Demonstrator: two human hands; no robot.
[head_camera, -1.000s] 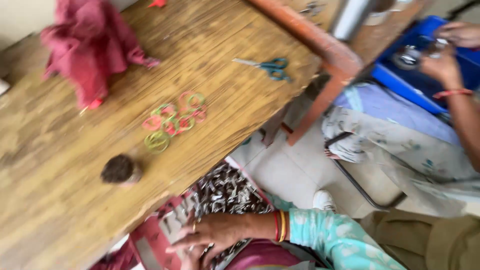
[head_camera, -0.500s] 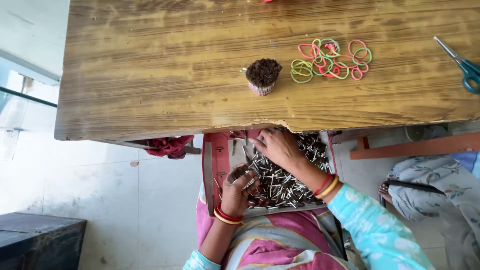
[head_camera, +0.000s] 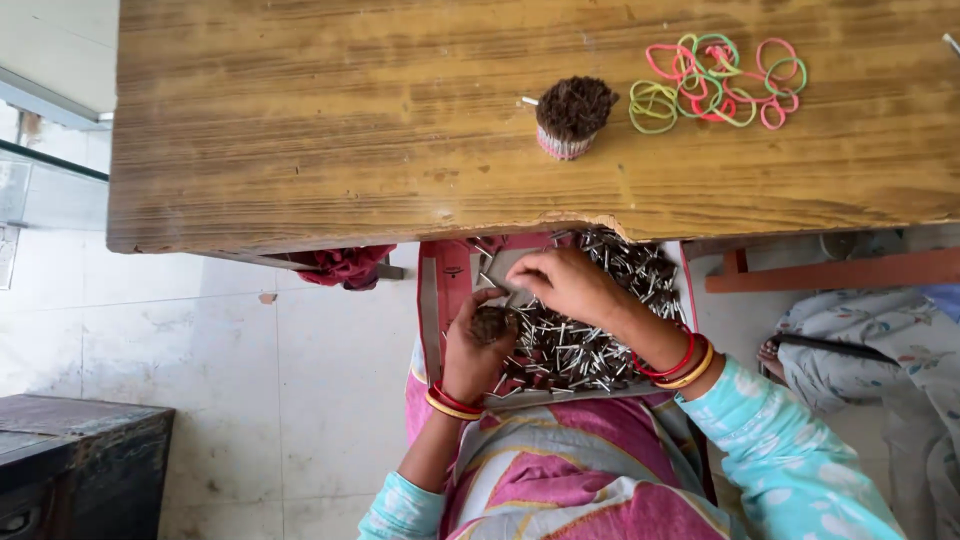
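A tray (head_camera: 433, 300) of several small dark sticks with pale ends rests on my lap under the table's edge. My left hand (head_camera: 472, 350) is closed around a small upright bundle of those sticks (head_camera: 490, 323). My right hand (head_camera: 566, 283) lies over the loose sticks (head_camera: 580, 350) in the tray, fingers bent down among them, right beside the bundle. On the wooden table (head_camera: 300, 120) a finished round bundle (head_camera: 571, 115) stands upright, tied with a band. Coloured rubber bands (head_camera: 715, 82) lie in a loose pile to its right.
The table's front edge (head_camera: 400, 232) runs just above the tray. A red cloth (head_camera: 345, 266) hangs under the table. A dark box (head_camera: 80, 460) stands on the tiled floor at lower left. Another person's patterned clothing and foot (head_camera: 860, 340) show at right, by an orange frame (head_camera: 830, 270).
The view swung from the table's side to straight down over my lap and came closer. My hands stay in the tray; the left one now holds its bundle more upright.
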